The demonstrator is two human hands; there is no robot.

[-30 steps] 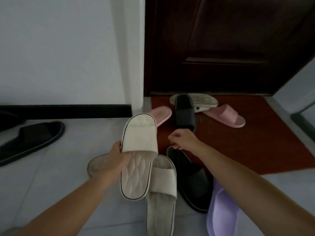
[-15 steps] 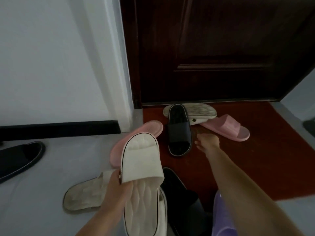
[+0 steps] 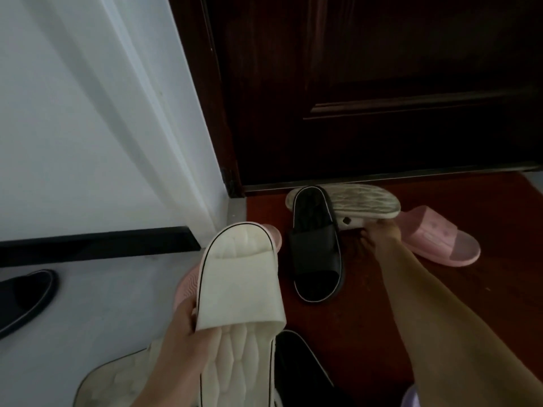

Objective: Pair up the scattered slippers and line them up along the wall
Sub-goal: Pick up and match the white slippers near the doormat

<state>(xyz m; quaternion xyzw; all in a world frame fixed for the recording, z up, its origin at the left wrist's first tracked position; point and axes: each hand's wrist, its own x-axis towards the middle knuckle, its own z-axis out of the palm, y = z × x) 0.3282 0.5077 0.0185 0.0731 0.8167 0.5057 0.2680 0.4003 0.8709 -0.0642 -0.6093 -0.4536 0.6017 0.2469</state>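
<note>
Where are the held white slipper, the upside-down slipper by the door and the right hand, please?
White slipper (image 3: 239, 286): head view, on its strap.
Upside-down slipper (image 3: 364, 201): head view, on its sole.
Right hand (image 3: 380, 235): head view, on the back of the hand.

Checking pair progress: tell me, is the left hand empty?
No, the left hand grips a white slipper by its side.

No text, label or number is readable anywhere on the slippers or door.
</note>
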